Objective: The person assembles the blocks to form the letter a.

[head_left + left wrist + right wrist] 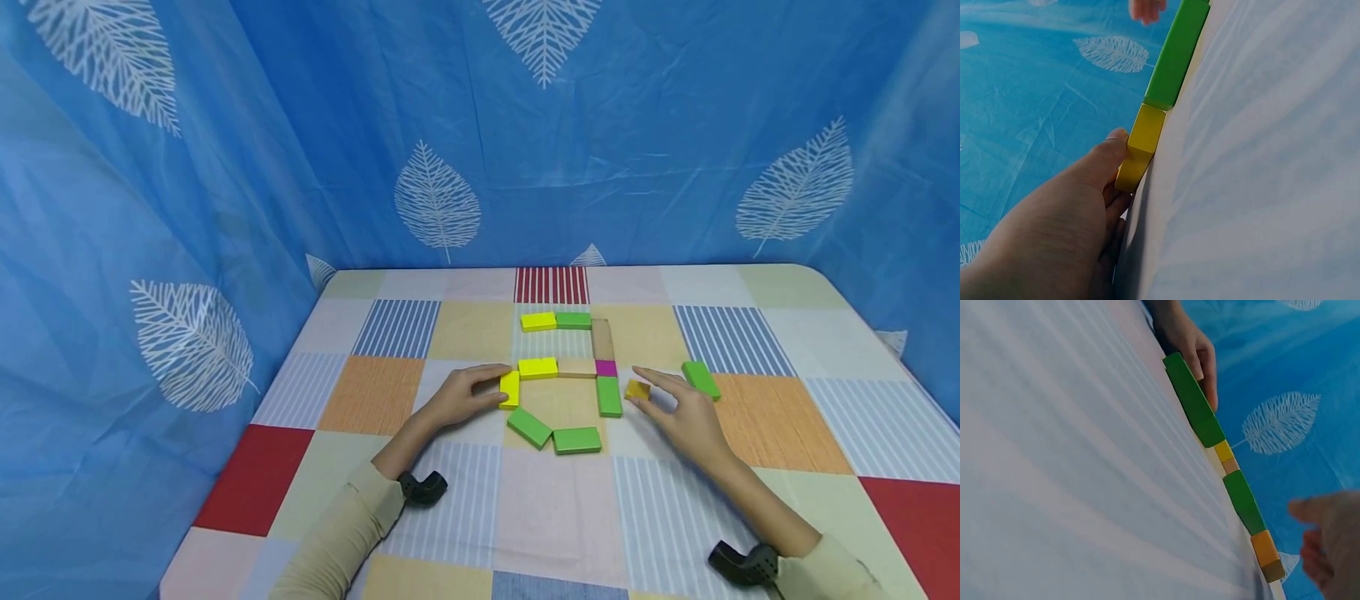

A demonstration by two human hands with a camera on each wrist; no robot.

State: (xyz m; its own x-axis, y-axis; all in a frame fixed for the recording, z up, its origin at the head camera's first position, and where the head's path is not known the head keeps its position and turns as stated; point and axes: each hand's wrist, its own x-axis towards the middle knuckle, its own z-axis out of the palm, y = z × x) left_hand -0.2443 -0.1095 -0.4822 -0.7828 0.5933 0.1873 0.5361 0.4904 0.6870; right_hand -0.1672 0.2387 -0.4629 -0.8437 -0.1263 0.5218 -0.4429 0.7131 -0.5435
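My left hand [461,396] pinches an upright-lying yellow block [509,390] between thumb and fingers on the table. In the left wrist view the thumb of the left hand [1060,200] rests against that yellow block [1141,140], beside a green block [1179,56]. My right hand [686,412] has thumb and fingers spread around a small orange-yellow block [638,390]. The right wrist view shows that block [1266,553] apart from the blurred right hand [1335,537]. Between the hands lie a yellow block [537,368], a wooden block [577,368], a magenta block [606,368] and a green block [609,397].
Two green blocks lie nearer me, one slanted [529,427] and one straight [577,441]. Farther back are a yellow block [538,322], a green block [573,321] and a wooden block [602,339]. Another green block [701,380] lies beyond my right hand on the patchwork tablecloth [555,517].
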